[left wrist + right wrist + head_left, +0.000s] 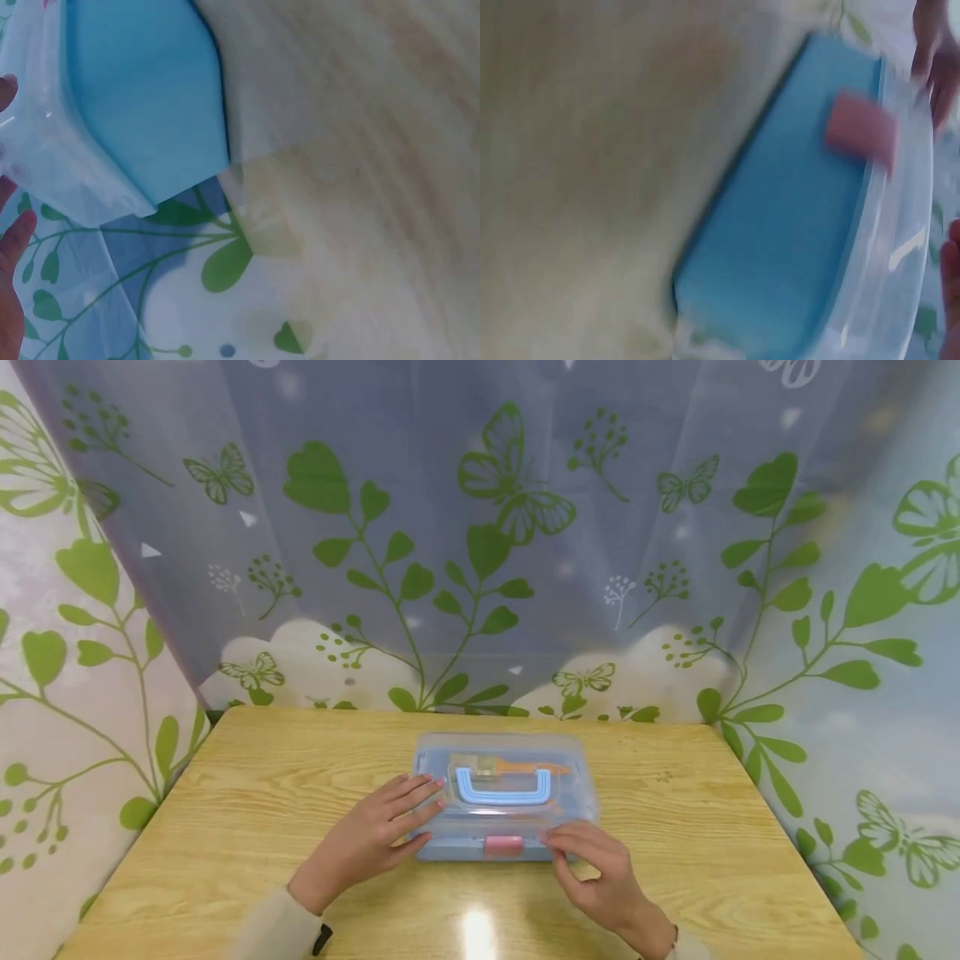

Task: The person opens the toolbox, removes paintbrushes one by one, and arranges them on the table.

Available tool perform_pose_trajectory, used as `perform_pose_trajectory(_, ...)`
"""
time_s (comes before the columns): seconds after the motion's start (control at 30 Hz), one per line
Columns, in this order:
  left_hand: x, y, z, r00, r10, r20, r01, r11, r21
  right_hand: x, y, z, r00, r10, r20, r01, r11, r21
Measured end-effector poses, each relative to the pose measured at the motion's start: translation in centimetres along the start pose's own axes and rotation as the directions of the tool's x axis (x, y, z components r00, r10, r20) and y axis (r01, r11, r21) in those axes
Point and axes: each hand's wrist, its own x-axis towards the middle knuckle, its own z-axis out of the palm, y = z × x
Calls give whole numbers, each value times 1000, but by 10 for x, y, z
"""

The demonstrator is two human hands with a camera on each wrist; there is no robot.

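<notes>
Box one, pink latch one, left hand, right hand touching it

Left hand flat on clear-lidded blue box, right hand by pink latch, wooden table

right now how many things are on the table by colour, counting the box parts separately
blue box base: 1
clear lid: 1
light blue handle: 1
pink latch: 1
orange item inside the box: 1
total: 5
</notes>
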Motion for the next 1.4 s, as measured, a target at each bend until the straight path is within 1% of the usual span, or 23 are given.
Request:
perform_pose_trajectory(0.07,0,1,5,1000,19,-10,-19,1000,6,-14,-6,8,992,103,69,-108,992,69)
perform_pose_trajectory(0.1,0,2,7,1000,26,-14,-26,1000,9,-18,-10,12,979,172,106,-182,979,93)
perform_pose_trajectory(0.13,0,2,8,999,30,-14,-30,1000,9,-21,-14,15,958,245,150,-263,958,111)
perform_pose_trajectory(0.17,0,2,10,999,32,-15,-32,999,12,-23,-18,17,924,325,200,-352,928,120)
perform_pose_trajectory(0.2,0,2,12,999,32,-13,-32,999,14,-24,-21,19,877,411,251,-450,884,125)
perform_pose_trajectory(0.23,1,2,13,1000,28,-11,-28,1000,12,-24,-24,21,814,498,299,-550,827,118)
perform_pose_trajectory(0.27,1,2,14,1000,24,-10,-24,1000,10,-23,-26,21,743,574,343,-638,763,105)
perform_pose_trajectory(0.3,2,2,15,1000,21,-11,-21,1000,10,-22,-28,22,667,638,386,-715,693,91)
perform_pose_trajectory(0.37,2,2,17,1000,17,-15,-17,1000,0,-20,-29,22,516,721,463,-832,550,71)
perform_pose_trajectory(0.4,2,2,18,1000,18,-20,-18,1000,-5,-19,-29,21,456,739,495,-870,488,72)
perform_pose_trajectory(0.43,2,2,19,999,20,-26,-20,1000,-11,-19,-28,21,408,748,523,-897,436,76)
perform_pose_trajectory(0.47,1,2,19,999,21,-31,-21,1000,-14,-20,-27,22,376,748,547,-914,396,86)
perform_pose_trajectory(0.5,0,3,19,999,22,-34,-23,1000,-15,-20,-26,22,351,747,565,-927,363,96)
perform_pose_trajectory(0.57,-1,3,18,999,24,-39,-24,1000,-16,-21,-23,24,317,749,582,-945,302,126)
perform_pose_trajectory(0.67,-3,3,16,999,16,-37,-16,1000,-12,-20,-19,28,289,775,562,-957,241,160)
perform_pose_trajectory(0.7,-3,3,15,999,13,-38,-13,1000,-12,-20,-18,29,274,787,553,-962,217,168)
perform_pose_trajectory(0.77,-4,3,15,999,9,-46,-10,1000,-14,-20,-16,31,219,814,538,-973,142,182)
perform_pose_trajectory(0.9,-5,7,16,996,12,-92,-15,999,-32,-24,-13,33,97,843,529,-983,-4,186)
perform_pose_trajectory(0.93,-5,8,17,994,12,-105,-16,999,-36,-25,-12,33,72,847,526,-981,-34,189)
perform_pose_trajectory(0.97,-5,9,17,993,10,-117,-15,999,-41,-26,-11,33,57,850,523,-980,-51,191)
perform_pose_trajectory(1.07,-4,10,19,990,0,-144,-8,998,-57,-28,-9,33,38,859,510,-970,-92,227)
perform_pose_trajectory(1.23,-3,10,20,984,4,-177,-14,998,-56,-28,-6,36,21,872,488,-940,-148,306)
perform_pose_trajectory(1.4,-2,8,20,983,-3,-184,-8,998,-63,-28,-5,40,14,884,468,-914,-178,364)
